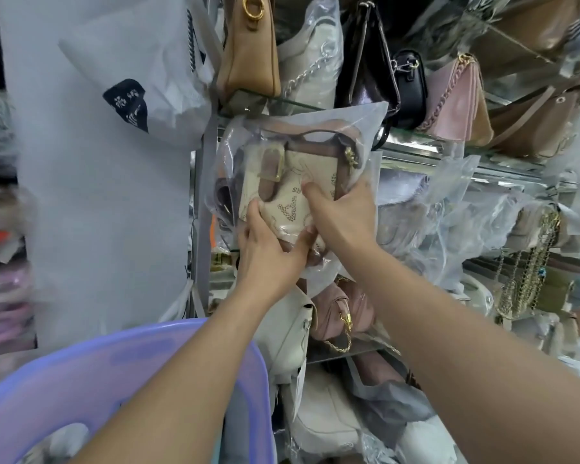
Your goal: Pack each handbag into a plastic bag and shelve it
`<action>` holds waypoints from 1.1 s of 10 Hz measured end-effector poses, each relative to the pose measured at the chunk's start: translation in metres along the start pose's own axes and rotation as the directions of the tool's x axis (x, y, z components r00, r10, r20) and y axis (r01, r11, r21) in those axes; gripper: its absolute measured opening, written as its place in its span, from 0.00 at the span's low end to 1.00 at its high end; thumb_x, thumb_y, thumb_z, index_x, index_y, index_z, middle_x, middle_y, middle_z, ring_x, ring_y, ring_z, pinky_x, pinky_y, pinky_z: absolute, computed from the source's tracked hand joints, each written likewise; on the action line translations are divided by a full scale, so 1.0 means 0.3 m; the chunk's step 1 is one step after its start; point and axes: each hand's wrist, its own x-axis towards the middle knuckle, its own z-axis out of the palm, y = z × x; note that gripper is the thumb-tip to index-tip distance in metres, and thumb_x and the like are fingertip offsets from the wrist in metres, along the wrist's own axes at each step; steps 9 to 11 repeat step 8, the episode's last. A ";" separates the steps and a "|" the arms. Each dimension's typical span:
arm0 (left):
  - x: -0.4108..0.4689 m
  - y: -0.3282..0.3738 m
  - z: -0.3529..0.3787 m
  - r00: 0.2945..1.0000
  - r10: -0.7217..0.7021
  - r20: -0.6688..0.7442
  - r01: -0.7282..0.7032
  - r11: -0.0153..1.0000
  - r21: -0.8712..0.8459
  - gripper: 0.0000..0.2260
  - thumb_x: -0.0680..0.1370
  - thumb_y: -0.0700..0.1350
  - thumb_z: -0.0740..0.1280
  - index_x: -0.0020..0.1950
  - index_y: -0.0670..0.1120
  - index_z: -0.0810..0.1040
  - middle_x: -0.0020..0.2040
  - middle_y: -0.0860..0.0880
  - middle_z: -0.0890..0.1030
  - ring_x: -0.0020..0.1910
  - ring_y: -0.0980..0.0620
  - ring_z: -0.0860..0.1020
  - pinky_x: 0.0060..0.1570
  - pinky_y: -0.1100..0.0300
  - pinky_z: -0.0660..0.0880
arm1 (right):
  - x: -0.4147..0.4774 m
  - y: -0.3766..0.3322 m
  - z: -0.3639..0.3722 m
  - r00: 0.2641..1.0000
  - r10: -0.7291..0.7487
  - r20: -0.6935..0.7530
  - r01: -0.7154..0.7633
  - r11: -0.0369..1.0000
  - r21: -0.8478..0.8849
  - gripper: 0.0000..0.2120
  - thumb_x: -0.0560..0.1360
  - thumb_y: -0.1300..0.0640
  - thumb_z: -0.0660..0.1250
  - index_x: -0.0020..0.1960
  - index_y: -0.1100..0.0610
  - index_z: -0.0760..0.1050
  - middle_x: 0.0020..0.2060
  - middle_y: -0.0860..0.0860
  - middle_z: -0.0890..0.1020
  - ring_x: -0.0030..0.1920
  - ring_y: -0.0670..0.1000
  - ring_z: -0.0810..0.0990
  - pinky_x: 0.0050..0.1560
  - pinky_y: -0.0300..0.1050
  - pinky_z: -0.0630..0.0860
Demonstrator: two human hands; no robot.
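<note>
Lower left, a purple basin. Above it, left hand gripping the bottom edge of the cream handbag inside a clear plastic bag, held up against the crowded glass shelves. Right hand clasping its right side, thumb on front, fingers apparently tucked behind

Metal-framed rack with glass shelves. Upper glass shelf, left to right: tan handbag standing upright, cream bag in plastic with chain, tall black bag, small black bag, pink bag with braided strap, brown bag. Middle level: pile of clear-wrapped bags, details unclear. Lower glass shelf: off-white bag and dusty-pink bag with gold chain, touching.
</note>
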 end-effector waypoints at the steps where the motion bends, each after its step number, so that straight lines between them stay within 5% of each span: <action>1: 0.049 -0.021 0.003 1.000 0.002 0.023 -0.006 0.982 0.187 0.38 0.81 0.64 0.58 0.82 0.46 0.47 0.82 0.45 0.52 0.81 0.45 0.48 0.78 0.45 0.52 | 0.003 0.024 -0.003 0.997 -0.044 0.065 0.049 0.996 -0.080 0.10 0.75 0.47 0.69 0.47 0.43 0.67 0.42 0.41 0.77 0.44 0.41 0.78 0.41 0.42 0.73; 3: 0.108 -0.048 -0.008 1.000 0.013 -0.020 -0.003 0.905 0.425 0.29 0.84 0.58 0.51 0.81 0.44 0.55 0.81 0.44 0.57 0.79 0.41 0.55 0.79 0.45 0.46 | 0.024 0.081 0.069 0.981 -0.192 -0.017 0.171 0.909 -0.380 0.17 0.77 0.41 0.65 0.57 0.52 0.73 0.50 0.48 0.78 0.50 0.52 0.77 0.48 0.48 0.70; 5: 0.142 -0.049 0.003 0.997 -0.066 -0.043 0.078 0.900 0.429 0.29 0.83 0.56 0.49 0.81 0.43 0.54 0.79 0.43 0.64 0.78 0.43 0.62 0.78 0.41 0.47 | 0.051 0.054 0.087 0.988 -0.149 0.048 0.151 0.830 -0.537 0.23 0.76 0.33 0.67 0.55 0.53 0.75 0.52 0.50 0.79 0.52 0.55 0.79 0.47 0.49 0.73; 6: 0.117 -0.041 -0.010 0.992 -0.082 -0.095 0.107 0.944 0.313 0.30 0.82 0.56 0.55 0.81 0.45 0.54 0.78 0.43 0.65 0.77 0.43 0.62 0.75 0.45 0.55 | 0.032 0.058 0.071 0.989 -0.137 0.051 0.144 0.851 -0.505 0.22 0.75 0.33 0.68 0.52 0.51 0.73 0.44 0.47 0.78 0.50 0.54 0.79 0.44 0.49 0.71; 8: 0.072 -0.035 -0.033 0.984 -0.097 -0.152 0.116 0.985 0.124 0.33 0.77 0.61 0.64 0.78 0.50 0.60 0.74 0.47 0.67 0.71 0.45 0.69 0.69 0.44 0.69 | -0.027 0.071 0.022 0.990 -0.141 -0.006 0.127 0.908 -0.399 0.30 0.73 0.34 0.71 0.68 0.48 0.69 0.47 0.45 0.79 0.53 0.52 0.80 0.46 0.47 0.71; 11: 0.072 -0.035 -0.033 0.984 -0.097 -0.152 0.116 0.985 0.124 0.33 0.77 0.61 0.64 0.78 0.50 0.60 0.74 0.47 0.67 0.71 0.45 0.69 0.69 0.44 0.69 | -0.027 0.071 0.022 0.990 -0.141 -0.006 0.127 0.908 -0.399 0.30 0.73 0.34 0.71 0.68 0.48 0.69 0.47 0.45 0.79 0.53 0.52 0.80 0.46 0.47 0.71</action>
